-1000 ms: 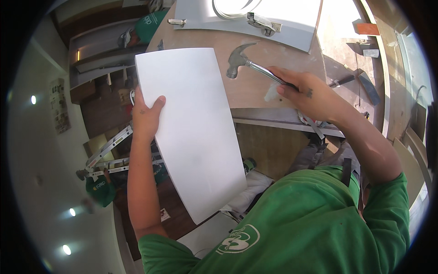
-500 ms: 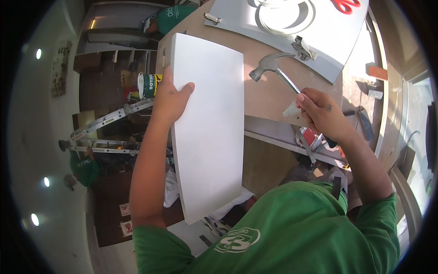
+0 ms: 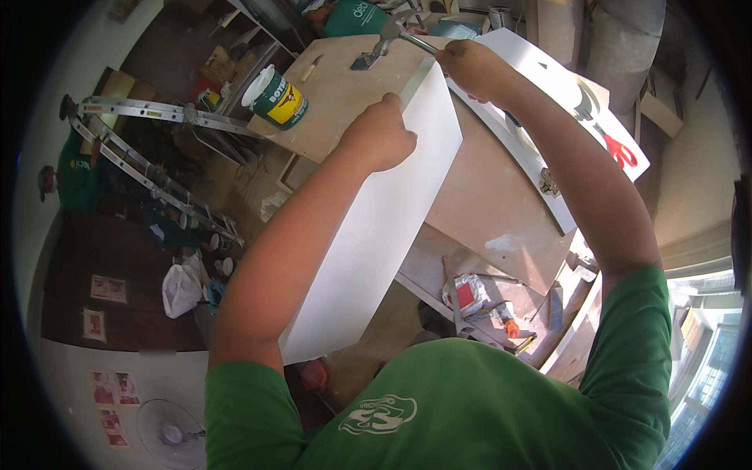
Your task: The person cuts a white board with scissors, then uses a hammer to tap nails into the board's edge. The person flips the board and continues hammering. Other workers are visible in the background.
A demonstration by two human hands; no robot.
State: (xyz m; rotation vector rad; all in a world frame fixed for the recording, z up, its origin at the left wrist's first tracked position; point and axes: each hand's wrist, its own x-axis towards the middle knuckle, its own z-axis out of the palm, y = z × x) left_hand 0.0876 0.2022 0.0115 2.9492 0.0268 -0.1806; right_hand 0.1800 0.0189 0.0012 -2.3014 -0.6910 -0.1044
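A long white panel [image 3: 384,211] slants across the front of me, its far end over the brown worktable [image 3: 462,204]. My left hand [image 3: 381,135] grips its left long edge, thumb lying on the white face. Beyond the panel's far end, my right hand [image 3: 474,70] is closed round the handle of a claw hammer [image 3: 390,30]. The hammer's metal head is above the far part of the tabletop, to the left of that hand. My right forearm hides part of a white sheet [image 3: 513,55] at the right.
A green paint bucket [image 3: 283,108] stands at the table's left edge. Red-handled scissors [image 3: 620,153] and a metal clamp [image 3: 549,182] are at right. Tools, including an orange-handled one [image 3: 511,329], lie below. An aluminium ladder [image 3: 157,113] and people in green [image 3: 356,17] are farther off.
My right hand has moved the hammer up and left, past the panel's far end. The panel now tilts with its far end rightward, and my view has turned.
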